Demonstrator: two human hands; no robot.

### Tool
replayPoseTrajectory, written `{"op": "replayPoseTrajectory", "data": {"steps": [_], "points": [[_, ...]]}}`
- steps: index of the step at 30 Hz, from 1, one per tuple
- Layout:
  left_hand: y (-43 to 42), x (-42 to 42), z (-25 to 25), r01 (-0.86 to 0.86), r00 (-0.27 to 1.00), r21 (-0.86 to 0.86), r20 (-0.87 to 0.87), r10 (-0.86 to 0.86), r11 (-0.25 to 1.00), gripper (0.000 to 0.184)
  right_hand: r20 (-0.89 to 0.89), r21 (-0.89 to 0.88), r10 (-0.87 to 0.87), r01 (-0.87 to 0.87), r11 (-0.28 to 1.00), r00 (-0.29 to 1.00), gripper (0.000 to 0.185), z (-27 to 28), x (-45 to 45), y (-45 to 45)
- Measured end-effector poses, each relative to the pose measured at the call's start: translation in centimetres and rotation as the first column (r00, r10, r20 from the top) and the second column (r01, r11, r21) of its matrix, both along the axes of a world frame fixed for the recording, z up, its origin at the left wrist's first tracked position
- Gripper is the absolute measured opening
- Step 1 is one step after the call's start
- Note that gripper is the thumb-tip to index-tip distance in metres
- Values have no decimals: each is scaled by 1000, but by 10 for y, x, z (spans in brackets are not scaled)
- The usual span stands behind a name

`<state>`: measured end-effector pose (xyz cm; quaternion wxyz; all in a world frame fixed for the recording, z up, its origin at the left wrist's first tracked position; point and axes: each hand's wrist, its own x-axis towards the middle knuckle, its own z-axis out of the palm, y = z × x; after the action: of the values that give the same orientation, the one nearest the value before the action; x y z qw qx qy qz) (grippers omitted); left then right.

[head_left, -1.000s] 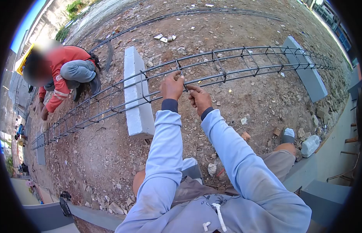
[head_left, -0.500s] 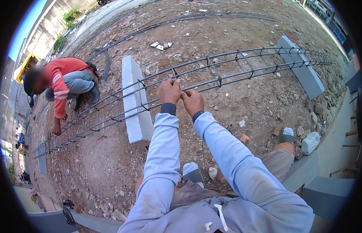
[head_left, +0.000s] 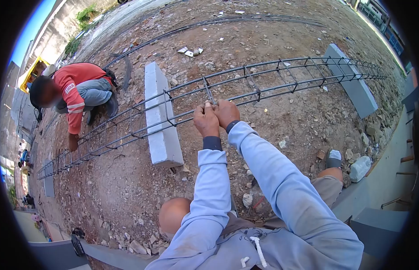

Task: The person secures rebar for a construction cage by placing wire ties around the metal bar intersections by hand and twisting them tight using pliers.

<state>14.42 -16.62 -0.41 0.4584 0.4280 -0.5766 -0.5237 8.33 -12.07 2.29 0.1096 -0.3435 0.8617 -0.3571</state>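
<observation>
A: How are the hands looking?
B: The left hand (head_left: 206,120) is pinching narrowly, its fingers curling at the near bar of the rebar cage (head_left: 258,94), where a cross ring (head_left: 208,89) is meeting it. The right hand (head_left: 226,112) is pressing in beside it, also nearly closed. I can't tell whether wire is sitting between the fingers.
A: What's differing from half a second ago?
B: The left hand is sitting lower; it was reaching further over the cage. A bare knee (head_left: 174,215) is now showing plainly beside the left sleeve.
A: And where is the cage lying?
B: It's stretching across the view, resting over the concrete blocks (head_left: 163,114) above the rubbly ground (head_left: 106,184).
A: Counting up?
B: I'm counting one cage, three blocks, two working hands, and one crouching co-worker (head_left: 79,83) in a red top, whose lowered hand (head_left: 73,142) is hanging at the cage's left part.
</observation>
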Motion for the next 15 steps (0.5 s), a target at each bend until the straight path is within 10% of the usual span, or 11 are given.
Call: {"op": "replayPoseTrajectory", "data": {"steps": [4,15], "points": [[16,-3,-4,61,891,385,-437,123,921,20,48,99,75,-79,992,996,31,12,-10,-5],[19,-12,-14,54,811,698,-448,376,714,18,86,495,446,-427,757,891,31,45,-30,-19]]}}
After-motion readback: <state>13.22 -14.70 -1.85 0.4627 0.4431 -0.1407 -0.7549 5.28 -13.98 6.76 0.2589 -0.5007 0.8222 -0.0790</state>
